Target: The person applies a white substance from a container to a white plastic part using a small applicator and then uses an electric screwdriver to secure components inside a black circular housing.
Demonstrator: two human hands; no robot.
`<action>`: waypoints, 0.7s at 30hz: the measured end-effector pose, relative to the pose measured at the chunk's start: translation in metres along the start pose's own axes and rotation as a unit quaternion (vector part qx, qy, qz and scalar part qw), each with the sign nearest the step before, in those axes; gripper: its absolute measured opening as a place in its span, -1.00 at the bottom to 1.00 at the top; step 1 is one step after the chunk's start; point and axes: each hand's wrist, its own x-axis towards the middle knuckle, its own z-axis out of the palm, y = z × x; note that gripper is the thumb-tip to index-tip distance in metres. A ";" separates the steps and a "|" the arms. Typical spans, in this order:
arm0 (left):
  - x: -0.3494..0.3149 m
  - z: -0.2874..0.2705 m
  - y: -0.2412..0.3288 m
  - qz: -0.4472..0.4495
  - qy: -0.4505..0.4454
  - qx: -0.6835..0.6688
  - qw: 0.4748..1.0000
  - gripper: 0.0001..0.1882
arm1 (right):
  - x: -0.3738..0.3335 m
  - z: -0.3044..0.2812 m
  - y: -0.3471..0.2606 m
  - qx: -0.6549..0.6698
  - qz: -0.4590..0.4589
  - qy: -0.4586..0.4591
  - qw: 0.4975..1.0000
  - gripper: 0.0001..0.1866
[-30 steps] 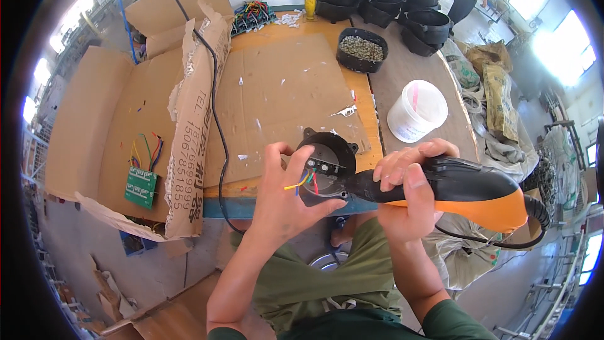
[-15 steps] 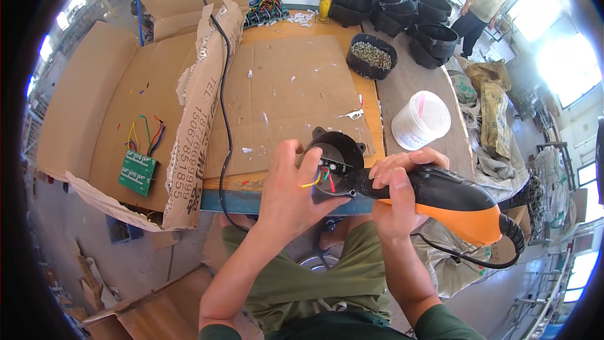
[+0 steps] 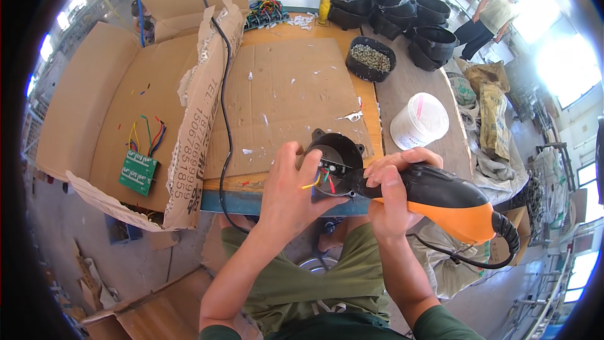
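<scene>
A round black plastic housing (image 3: pixel 340 145) rests at the table's near edge. My left hand (image 3: pixel 290 179) is closed round its left side, thumb below and fingers at the rim. Inside it sits a dark part with coloured wires (image 3: pixel 324 176), red, yellow, green and blue. In my right hand (image 3: pixel 396 182) is an orange and black corded power screwdriver (image 3: pixel 450 201), lying almost level. Its nose reaches into the housing's right side, where the tip is hidden.
Left, an open cardboard box (image 3: pixel 151 69) holds a green circuit board (image 3: pixel 138 173). A black cable (image 3: pixel 225 101) runs over a cardboard sheet (image 3: pixel 289 88). Right stand a white tub (image 3: pixel 420 123), a black tray of screws (image 3: pixel 371 60) and several black housings (image 3: pixel 393 6). A person (image 3: pixel 491 19) stands beyond.
The power screwdriver and my right hand have shifted slightly left. My left hand and the housing stay nearly put. The person at the back right has changed posture.
</scene>
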 end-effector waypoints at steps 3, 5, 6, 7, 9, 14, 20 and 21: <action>0.000 0.003 0.000 -0.001 0.004 -0.002 1.000 -0.09 | 0.000 -0.005 0.003 -0.019 0.000 -0.011 1.000 -0.65; -0.001 0.005 -0.002 -0.003 0.006 -0.005 1.000 -0.09 | 0.001 -0.006 0.003 -0.022 0.003 -0.018 1.000 -0.64; -0.001 0.006 -0.002 0.001 0.008 -0.001 1.000 -0.09 | 0.001 -0.006 0.002 -0.019 0.008 -0.020 1.000 -0.64; 0.000 0.005 -0.002 0.004 0.010 0.004 1.000 -0.09 | 0.001 -0.006 0.001 -0.016 0.014 -0.022 1.000 -0.64; 0.000 0.005 -0.001 0.008 0.012 0.010 1.000 -0.10 | 0.001 -0.008 0.001 -0.016 0.025 -0.025 0.999 -0.64; 0.000 0.006 0.004 0.007 0.017 0.026 0.999 -0.10 | 0.003 -0.010 0.001 -0.009 0.043 -0.043 0.998 -0.64; -0.001 0.004 0.004 0.015 0.023 0.039 0.999 -0.13 | 0.013 -0.018 0.004 0.018 0.026 -0.154 0.988 -0.61; -0.001 0.004 0.004 0.010 0.022 0.038 0.999 -0.13 | 0.016 -0.021 0.006 0.028 0.018 -0.183 0.983 -0.61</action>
